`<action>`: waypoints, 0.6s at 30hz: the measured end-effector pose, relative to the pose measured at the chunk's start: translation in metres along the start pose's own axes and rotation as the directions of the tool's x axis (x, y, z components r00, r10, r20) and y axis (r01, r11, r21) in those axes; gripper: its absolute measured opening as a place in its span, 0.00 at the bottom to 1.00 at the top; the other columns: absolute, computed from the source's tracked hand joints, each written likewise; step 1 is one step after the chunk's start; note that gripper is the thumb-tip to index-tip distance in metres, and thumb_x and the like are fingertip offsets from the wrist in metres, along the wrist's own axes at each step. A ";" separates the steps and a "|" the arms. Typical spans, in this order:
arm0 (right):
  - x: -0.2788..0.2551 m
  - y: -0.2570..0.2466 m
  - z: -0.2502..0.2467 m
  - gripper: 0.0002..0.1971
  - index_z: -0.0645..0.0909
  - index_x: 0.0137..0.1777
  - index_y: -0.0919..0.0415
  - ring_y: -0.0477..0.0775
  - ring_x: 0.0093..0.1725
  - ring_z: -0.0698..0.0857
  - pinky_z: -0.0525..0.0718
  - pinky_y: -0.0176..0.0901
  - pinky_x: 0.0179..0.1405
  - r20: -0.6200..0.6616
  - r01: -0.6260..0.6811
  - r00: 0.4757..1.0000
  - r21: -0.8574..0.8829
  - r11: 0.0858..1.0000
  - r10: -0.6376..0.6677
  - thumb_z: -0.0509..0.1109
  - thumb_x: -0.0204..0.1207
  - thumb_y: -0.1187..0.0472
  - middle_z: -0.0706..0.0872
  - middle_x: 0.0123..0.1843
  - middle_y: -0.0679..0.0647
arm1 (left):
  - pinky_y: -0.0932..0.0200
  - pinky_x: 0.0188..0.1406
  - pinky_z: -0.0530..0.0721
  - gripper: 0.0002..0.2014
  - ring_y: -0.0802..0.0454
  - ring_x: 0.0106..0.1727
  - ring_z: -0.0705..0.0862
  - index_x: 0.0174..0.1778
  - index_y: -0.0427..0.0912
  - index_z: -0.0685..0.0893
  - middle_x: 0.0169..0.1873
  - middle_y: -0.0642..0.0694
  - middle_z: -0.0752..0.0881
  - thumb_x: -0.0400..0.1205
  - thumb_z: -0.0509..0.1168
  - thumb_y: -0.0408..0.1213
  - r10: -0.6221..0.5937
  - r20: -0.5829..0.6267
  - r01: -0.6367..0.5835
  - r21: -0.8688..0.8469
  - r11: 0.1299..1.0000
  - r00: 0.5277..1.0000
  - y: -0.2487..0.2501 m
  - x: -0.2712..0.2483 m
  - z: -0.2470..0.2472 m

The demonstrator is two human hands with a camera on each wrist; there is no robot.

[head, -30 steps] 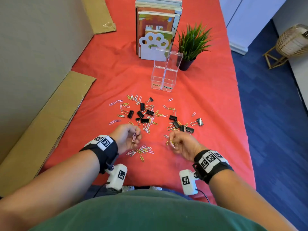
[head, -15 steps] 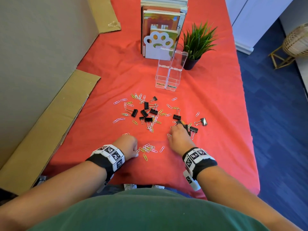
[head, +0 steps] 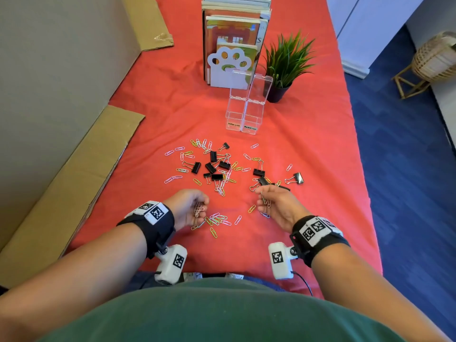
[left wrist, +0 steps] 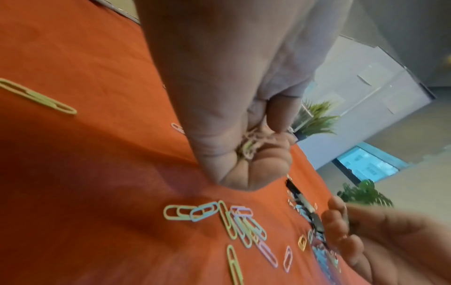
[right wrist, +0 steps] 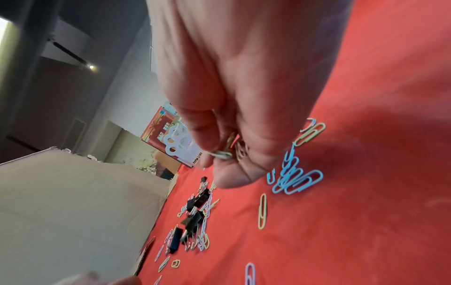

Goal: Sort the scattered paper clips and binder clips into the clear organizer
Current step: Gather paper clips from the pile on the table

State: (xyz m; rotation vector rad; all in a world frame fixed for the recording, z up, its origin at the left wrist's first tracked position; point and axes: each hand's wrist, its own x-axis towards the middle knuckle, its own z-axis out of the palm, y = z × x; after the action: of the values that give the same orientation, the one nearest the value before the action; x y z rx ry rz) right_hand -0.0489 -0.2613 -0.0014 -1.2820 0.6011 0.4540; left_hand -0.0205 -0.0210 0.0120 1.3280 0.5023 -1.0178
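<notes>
Your left hand (head: 187,208) and right hand (head: 278,206) each curl fingers around a few paper clips (head: 198,209), while the clear organizer (head: 244,117) looks empty and most clips remain scattered.

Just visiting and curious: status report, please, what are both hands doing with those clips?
Left hand holds paper clips. Right hand pinches more paper clips. Clear organizer lids open, apparently empty. Binder clips lie scattered; path unobstructed.
</notes>
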 end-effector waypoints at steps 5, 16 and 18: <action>0.002 0.007 0.005 0.11 0.74 0.33 0.54 0.46 0.29 0.74 0.74 0.37 0.29 -0.016 0.086 0.992 -0.628 0.774 -0.123 0.63 0.74 0.69 0.75 0.31 0.49 | 0.64 0.25 0.72 0.12 0.54 0.23 0.74 0.32 0.45 0.80 0.23 0.51 0.74 0.78 0.66 0.47 0.257 -0.112 -0.150 0.569 0.809 0.960 -0.013 0.012 0.005; 0.011 0.035 0.006 0.06 0.75 0.51 0.65 0.61 0.53 0.78 0.76 0.49 0.54 0.215 0.243 0.943 -0.966 0.084 -0.252 0.62 0.75 0.69 0.76 0.55 0.62 | 0.56 0.48 0.77 0.08 0.44 0.48 0.84 0.44 0.41 0.84 0.41 0.43 0.87 0.79 0.64 0.41 0.415 0.147 -0.208 0.973 0.104 0.898 -0.023 0.016 0.008; 0.007 0.025 0.009 0.04 0.75 0.46 0.58 0.55 0.46 0.78 0.74 0.41 0.44 0.132 0.198 0.971 -0.912 0.360 -0.199 0.63 0.77 0.67 0.78 0.48 0.56 | 0.57 0.35 0.75 0.06 0.47 0.34 0.80 0.35 0.44 0.80 0.30 0.46 0.81 0.78 0.63 0.38 0.381 0.017 -0.181 0.900 0.397 0.924 -0.018 0.014 0.008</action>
State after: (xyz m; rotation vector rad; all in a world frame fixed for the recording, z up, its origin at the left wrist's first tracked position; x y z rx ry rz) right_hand -0.0578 -0.2467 -0.0227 -2.4343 0.1095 0.6152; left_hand -0.0305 -0.0314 -0.0079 2.4079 -0.2336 -0.8603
